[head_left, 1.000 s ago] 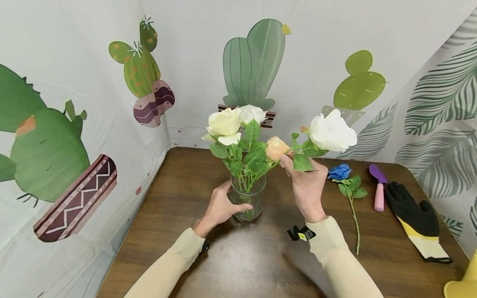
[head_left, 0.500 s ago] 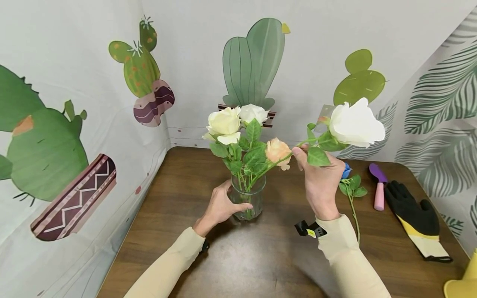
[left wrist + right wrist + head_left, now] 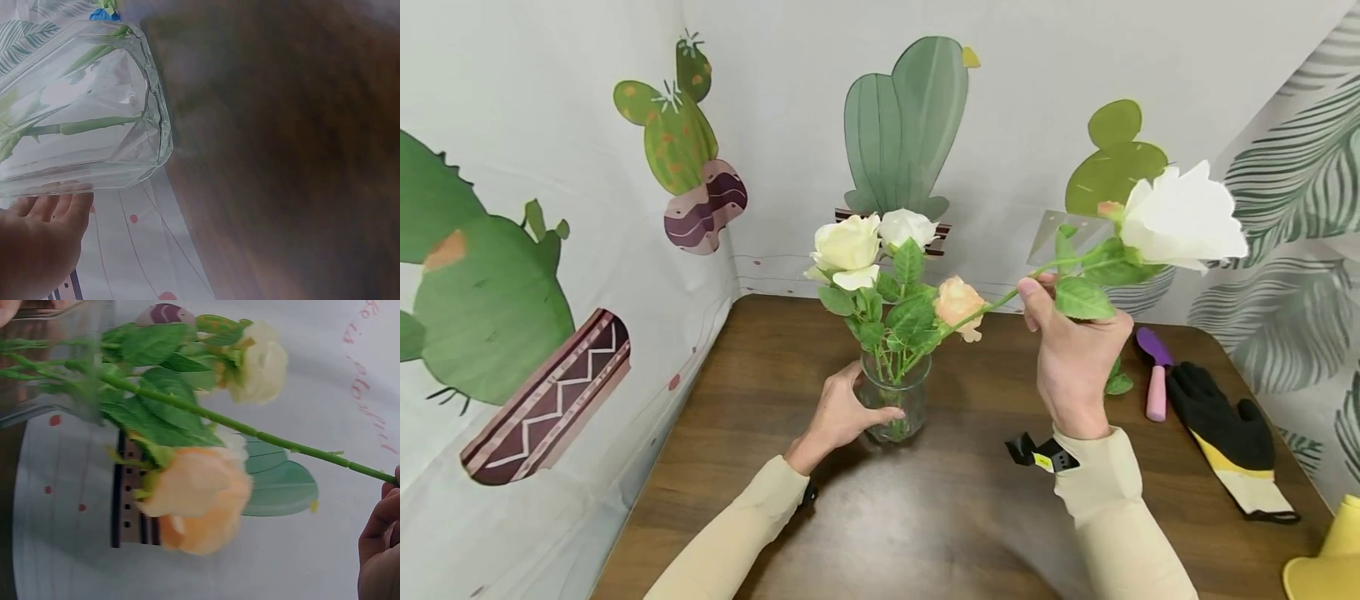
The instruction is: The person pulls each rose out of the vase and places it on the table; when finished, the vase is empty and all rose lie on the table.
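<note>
My left hand (image 3: 838, 408) holds a clear glass vase (image 3: 913, 404) on the table, thumb in front and fingers round its side. In the left wrist view, cut stem ends (image 3: 94, 125) show through the faceted glass. A cream rose (image 3: 847, 246), a smaller white rose (image 3: 907, 227) and a peach rose (image 3: 959, 304) stand in the vase with green leaves. My right hand (image 3: 1081, 367) pinches the stem (image 3: 269, 439) of a large white rose (image 3: 1183, 218) below its leaves. That stem slants to the right, its lower end inside the vase mouth.
Right of my right hand lie a purple trowel with a pink handle (image 3: 1157, 392) and a black, yellow and white glove (image 3: 1228, 442). Leaves of a blue rose (image 3: 1118, 384) peek out behind my wrist. A yellow object (image 3: 1330, 558) stands at the lower right corner.
My right hand has moved right and slightly up, drawing the large white rose outward, with more stem now showing outside the vase. The left hand and vase stay in place.
</note>
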Tool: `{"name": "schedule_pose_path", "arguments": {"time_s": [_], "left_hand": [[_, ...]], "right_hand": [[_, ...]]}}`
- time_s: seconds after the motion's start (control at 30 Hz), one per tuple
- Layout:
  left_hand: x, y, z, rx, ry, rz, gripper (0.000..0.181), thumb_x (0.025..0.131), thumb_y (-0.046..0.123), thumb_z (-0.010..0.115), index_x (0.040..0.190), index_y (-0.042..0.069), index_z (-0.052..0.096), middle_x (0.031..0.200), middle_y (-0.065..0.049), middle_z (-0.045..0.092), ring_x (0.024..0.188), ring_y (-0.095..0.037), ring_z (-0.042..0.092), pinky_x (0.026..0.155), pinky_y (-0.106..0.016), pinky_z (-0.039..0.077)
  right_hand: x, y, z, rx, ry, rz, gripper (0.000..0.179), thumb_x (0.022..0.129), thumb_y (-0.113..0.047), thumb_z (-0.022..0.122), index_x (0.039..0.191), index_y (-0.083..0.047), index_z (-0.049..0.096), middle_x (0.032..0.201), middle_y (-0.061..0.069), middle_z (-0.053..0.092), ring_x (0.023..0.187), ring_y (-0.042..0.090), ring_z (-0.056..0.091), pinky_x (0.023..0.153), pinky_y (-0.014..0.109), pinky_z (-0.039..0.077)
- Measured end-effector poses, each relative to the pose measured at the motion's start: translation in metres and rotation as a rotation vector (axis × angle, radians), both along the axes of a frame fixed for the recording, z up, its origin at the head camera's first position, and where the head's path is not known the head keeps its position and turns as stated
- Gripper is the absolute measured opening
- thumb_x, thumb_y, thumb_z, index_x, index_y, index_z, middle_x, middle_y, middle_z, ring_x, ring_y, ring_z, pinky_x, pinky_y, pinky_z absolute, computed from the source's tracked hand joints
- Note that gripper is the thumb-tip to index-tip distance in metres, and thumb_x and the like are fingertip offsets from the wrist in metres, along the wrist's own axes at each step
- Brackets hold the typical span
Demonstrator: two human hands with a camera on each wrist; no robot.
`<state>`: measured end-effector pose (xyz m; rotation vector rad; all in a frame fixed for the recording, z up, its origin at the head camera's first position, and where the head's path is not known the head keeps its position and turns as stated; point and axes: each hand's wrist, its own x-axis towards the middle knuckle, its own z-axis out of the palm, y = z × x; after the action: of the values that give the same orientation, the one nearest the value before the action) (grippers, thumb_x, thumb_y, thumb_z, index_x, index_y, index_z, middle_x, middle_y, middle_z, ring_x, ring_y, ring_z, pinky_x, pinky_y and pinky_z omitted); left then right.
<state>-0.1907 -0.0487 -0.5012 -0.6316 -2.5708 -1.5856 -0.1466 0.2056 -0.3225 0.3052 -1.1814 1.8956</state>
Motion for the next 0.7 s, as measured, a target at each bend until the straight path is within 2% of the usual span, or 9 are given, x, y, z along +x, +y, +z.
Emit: {"name": "schedule_pose_path", "arguments": {"time_s": [0.17,0.3,0.63,0.7], "left_hand": [[-0.002,-0.001,0.002,-0.005,0.007,-0.007,0.089,0.075,0.033,0.102,0.152,0.012,0.063,0.143,-0.01,0.074,0.134,-0.032,0.07,0.111,-0.052,0.06],[-0.002,-0.002,0.002,-0.005,0.005,-0.007,0.087,0.074,0.031,0.102,0.15,0.012,0.064,0.142,-0.01,0.074,0.133,-0.032,0.07,0.111,-0.051,0.06],[-0.001,-0.002,0.001,0.002,0.02,-0.006,0.086,0.074,0.029,0.103,0.149,0.011,0.065,0.14,-0.01,0.075,0.13,-0.031,0.072,0.11,-0.049,0.061],[-0.001,-0.002,0.001,0.006,0.015,-0.008,0.086,0.074,0.029,0.103,0.149,0.011,0.064,0.14,-0.01,0.075,0.13,-0.031,0.072,0.11,-0.049,0.061]], "right_hand": [[0.005,0.003,0.013,-0.015,0.018,-0.028,0.011,0.082,0.02,0.081,0.088,0.018,0.072,0.078,0.013,0.073,0.056,0.019,0.053,0.054,0.024,0.042],[0.011,0.005,0.023,-0.027,0.029,-0.045,0.011,0.081,0.021,0.081,0.086,0.019,0.071,0.076,0.014,0.072,0.054,0.019,0.051,0.053,0.024,0.039],[0.027,0.019,0.045,-0.084,0.132,0.021,0.009,0.078,0.031,0.071,0.083,0.027,0.064,0.069,0.019,0.068,0.049,0.021,0.042,0.051,0.028,0.03],[0.029,0.024,0.047,-0.087,0.129,0.026,0.009,0.078,0.033,0.069,0.083,0.028,0.063,0.068,0.02,0.067,0.05,0.022,0.041,0.051,0.029,0.028]]}}
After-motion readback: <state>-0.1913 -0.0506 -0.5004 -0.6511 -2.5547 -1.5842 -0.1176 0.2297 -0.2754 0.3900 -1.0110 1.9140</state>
